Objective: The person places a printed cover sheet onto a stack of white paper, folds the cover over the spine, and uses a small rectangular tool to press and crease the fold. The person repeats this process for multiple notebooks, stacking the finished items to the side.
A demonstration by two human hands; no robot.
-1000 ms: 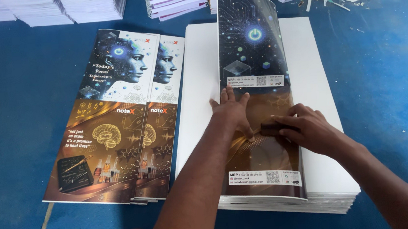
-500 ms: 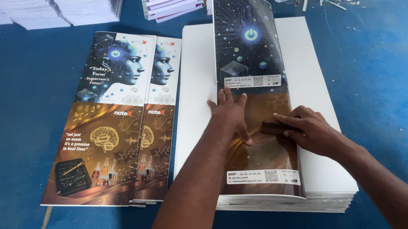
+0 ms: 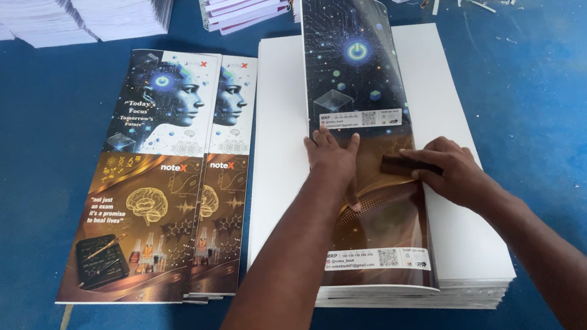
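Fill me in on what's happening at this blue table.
A person presses a folded glossy cover sheet flat on a stack of white sheets. The left hand holds the sheet down; the right hand holds a dark block against it at the fold side. A pile of folded covers lies to the left.

A single head-worn camera looks steeply down and forward from close above a blue floor [image 3: 553,95]. The person's two forearms enter from the bottom edge. A stack of white sheets [image 3: 442,104] fills the centre, with paper piles [image 3: 86,14] along the top edge marking the far side
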